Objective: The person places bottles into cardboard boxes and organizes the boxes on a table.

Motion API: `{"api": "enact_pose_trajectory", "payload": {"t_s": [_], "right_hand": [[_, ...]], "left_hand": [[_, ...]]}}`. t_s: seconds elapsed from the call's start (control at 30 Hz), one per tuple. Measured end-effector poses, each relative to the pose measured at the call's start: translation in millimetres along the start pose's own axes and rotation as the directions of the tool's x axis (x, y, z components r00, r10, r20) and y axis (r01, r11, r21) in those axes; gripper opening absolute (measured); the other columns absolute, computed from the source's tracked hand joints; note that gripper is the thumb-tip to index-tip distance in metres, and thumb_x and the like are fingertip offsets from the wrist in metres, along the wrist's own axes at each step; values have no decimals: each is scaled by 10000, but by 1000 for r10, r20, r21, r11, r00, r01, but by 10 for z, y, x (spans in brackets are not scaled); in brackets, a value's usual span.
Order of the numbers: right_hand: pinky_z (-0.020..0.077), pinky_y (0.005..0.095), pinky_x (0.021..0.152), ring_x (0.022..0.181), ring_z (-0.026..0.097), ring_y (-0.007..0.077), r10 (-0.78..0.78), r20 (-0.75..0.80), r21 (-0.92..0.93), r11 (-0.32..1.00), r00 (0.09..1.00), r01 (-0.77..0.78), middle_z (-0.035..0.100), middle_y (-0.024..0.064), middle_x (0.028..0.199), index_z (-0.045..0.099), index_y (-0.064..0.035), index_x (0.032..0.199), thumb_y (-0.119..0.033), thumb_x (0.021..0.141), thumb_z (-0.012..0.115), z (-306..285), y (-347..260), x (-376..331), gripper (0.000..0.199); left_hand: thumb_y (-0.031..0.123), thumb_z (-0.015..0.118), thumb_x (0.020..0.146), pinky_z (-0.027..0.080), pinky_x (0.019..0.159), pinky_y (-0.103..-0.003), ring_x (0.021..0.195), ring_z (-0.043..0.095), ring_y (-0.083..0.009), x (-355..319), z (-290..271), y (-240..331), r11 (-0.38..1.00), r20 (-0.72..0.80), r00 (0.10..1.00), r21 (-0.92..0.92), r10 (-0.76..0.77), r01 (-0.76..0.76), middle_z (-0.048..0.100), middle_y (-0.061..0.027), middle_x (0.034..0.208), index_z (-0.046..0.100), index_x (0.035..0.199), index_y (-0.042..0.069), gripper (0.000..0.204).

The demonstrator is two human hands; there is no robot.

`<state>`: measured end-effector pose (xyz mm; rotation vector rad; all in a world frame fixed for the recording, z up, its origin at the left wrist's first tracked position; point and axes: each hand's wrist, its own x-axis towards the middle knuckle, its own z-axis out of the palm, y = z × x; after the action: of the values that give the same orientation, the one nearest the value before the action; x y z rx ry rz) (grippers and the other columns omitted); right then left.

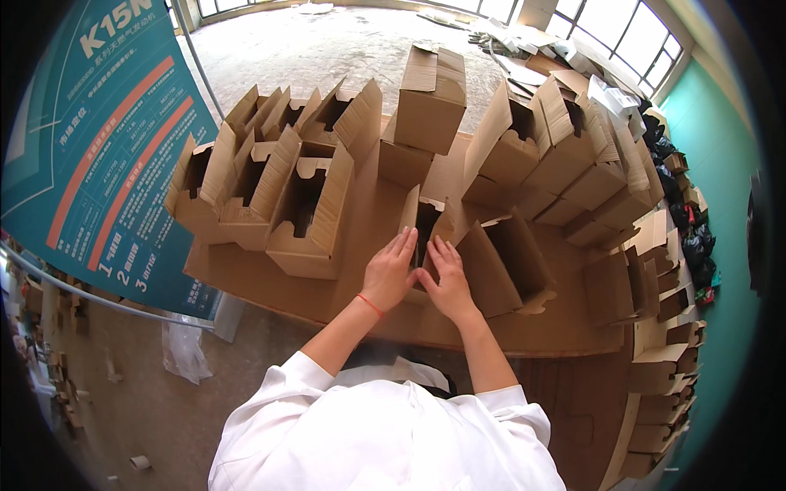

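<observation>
Table [246, 282] first: cardboard-covered top, nearly full. I see finished cartons [270, 184] in rows along its far left edge, more cartons [565, 155] piled along the far right, flat blanks [663, 368] stacked off the right edge. Teal banner [98, 147] stands to the left.

Work piece is a small open carton [430, 225], upright near the middle of the table's near edge, mouth facing me. Beside it on the right lies a bigger open carton [508, 262], tipped over.

Left hand [391, 274] lies flat on the small carton's left flap, fingers extended and together, red band on the wrist. Right hand [446, 278] mirrors it on the right side, fingers straight, pressing. Neither grip pinches anything; both are flat palms against board, carton between and just beyond the fingertips.

Handling, my read: corrugated board, light, stiff across the panels, weak at the scored folds. Will crush if squeezed mid-panel. Best hold is at the edges and corners, both sides at once. Not slippery.
</observation>
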<state>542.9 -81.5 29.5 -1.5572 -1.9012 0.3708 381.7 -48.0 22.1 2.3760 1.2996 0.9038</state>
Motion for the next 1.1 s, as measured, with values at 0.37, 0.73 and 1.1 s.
{"api": "enact_pose_trajectory", "payload": {"t_s": [0.37,0.73,1.1], "right_hand": [[343,376,1065,1304,401,255,464,181,821,414,867,-393,405,176,1427,183,-45,1489,-148,906,582,589,277,-231,713],[332,352,1082,1340,356,252,342,228,831,420,912,-365,337,137,1480,156,-94,1504,-152,919,581,1519,187,340,726],[328,475,1048,1122,512,309,309,-334,-443,782,890,-438,601,143,1118,603,-49,1132,-239,797,690,-1111,157,-502,394]], "left_hand": [[388,616,837,217,1138,-437,1390,283,-269,-178,39,-44,994,245,967,67,72,-91,323,-166,1484,387,1397,31,703],[146,692,737,274,1117,-445,1325,370,-325,-107,-108,-442,985,115,993,173,-7,-13,360,-174,1449,374,1412,105,747],[178,641,784,219,1130,-467,1354,324,-330,-137,-96,-388,965,98,995,259,2,-28,344,-197,1457,370,1409,70,689]]}}
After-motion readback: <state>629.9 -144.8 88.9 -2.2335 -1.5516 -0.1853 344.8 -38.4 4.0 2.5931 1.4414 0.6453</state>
